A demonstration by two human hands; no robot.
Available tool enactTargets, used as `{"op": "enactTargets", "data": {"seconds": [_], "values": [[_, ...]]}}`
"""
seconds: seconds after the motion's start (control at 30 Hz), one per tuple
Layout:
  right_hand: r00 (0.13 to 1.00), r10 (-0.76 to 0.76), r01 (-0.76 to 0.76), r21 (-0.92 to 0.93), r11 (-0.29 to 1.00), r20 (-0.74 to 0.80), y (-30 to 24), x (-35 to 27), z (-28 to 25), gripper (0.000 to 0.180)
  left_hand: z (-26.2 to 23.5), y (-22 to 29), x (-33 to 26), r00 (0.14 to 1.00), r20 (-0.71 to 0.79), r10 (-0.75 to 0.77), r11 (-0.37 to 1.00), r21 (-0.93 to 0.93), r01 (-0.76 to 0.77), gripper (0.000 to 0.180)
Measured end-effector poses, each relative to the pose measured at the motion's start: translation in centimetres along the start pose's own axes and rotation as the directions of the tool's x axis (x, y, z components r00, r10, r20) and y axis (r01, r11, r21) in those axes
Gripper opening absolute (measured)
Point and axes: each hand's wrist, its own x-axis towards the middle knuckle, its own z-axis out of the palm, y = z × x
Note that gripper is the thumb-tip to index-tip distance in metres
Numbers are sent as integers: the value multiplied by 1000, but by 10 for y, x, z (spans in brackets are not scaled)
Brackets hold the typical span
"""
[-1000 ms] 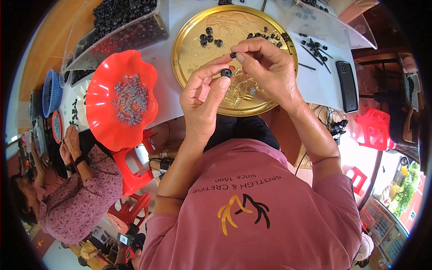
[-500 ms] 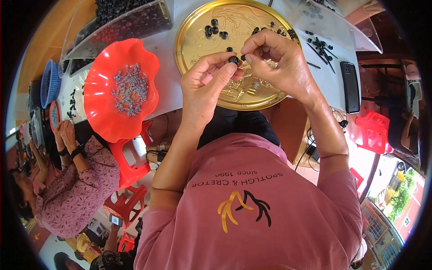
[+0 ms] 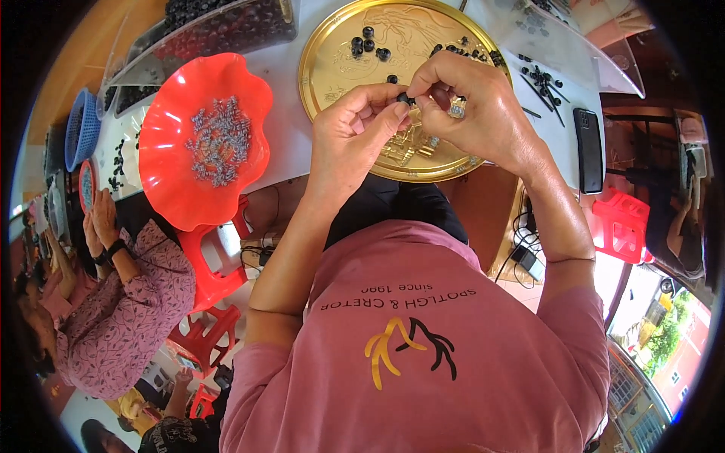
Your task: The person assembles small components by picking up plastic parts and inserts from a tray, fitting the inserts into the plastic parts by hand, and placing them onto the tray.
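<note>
My left hand (image 3: 355, 132) and my right hand (image 3: 468, 106) meet fingertip to fingertip over a round gold tray (image 3: 332, 45). Between them they pinch a small black round part (image 3: 403, 98). Both hands close on it; which one bears it I cannot tell. Several more small black parts (image 3: 366, 43) lie loose on the far side of the tray, and a few small silvery pieces (image 3: 457, 109) show under my right fingers.
A red wavy-edged bowl (image 3: 170, 181) with several small grey metal pieces stands left of the tray. Clear trays of dark parts (image 3: 219, 26) lie behind it. A black phone (image 3: 588, 149) lies at right. Another person (image 3: 121, 302) in a patterned top sits at lower left beside red stools (image 3: 215, 279).
Both hands stayed joined on the black part and shifted slightly toward the tray's far side. My view has tilted a little, so the table sits higher in the picture.
</note>
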Motion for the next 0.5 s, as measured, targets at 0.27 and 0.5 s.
{"op": "enactTargets", "data": {"seconds": [0.27, 0.5], "values": [[999, -46, 45, -121, 992, -6, -8, 3, 4, 14, -7, -1, 0, 1000, 12, -6, 999, 35, 6, 25], [1000, 15, -14, -99, 995, 3, -7, 4, 7, 13, -10, -3, 1, 1000, 20, -10, 1000, -24, 10, 24]]}}
